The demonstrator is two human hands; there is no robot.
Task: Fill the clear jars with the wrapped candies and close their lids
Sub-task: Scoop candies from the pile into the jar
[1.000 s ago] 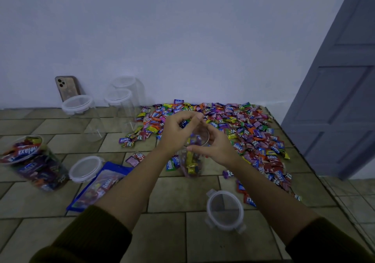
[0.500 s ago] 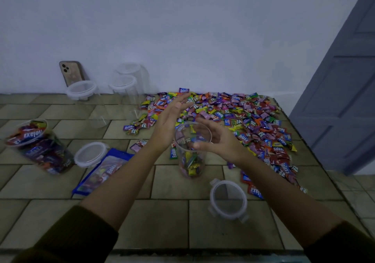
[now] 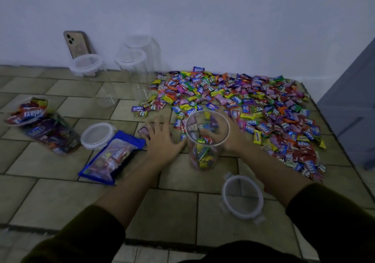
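Wall [image 3: 203,19]: plain and pale, across the whole back from 9 to 3 o'clock.
Tabletop [image 3: 60,191]: tan tiles with dark joints; it carries everything below.
Door [image 3: 353,104]: grey and panelled, at 3 o'clock, off the tabletop's edge.
Candy pile [image 3: 263,100]: wrapped sweets in many colours, spread loose from 12 to 3 o'clock of the open jar and reaching its foot.
Empty jars [image 3: 134,75]: three clear ones with lids on, at 11 o'clock, close together near the wall.
Full jar [image 3: 40,128]: at 9 o'clock, far left, tilted over and packed with candies.
Blue bag [image 3: 111,157]: lies flat at 8 o'clock, candies showing through its window.
Open jar [image 3: 203,155]: upright at the centre, no lid, candies filling its lower part.
Left hand [image 3: 162,140]: at 9 o'clock just beside the open jar, fingers spread wide, blurred, holding nothing.
Right hand [image 3: 235,138]: at 3 o'clock against the open jar; the jar partly hides it, so I cannot tell whether it grips.
Near lid [image 3: 242,198]: flat at 5 o'clock.
Far lid [image 3: 98,135]: flat at 9 o'clock, touching the blue bag.
Phone [image 3: 77,44]: leans on the wall at 10 o'clock.
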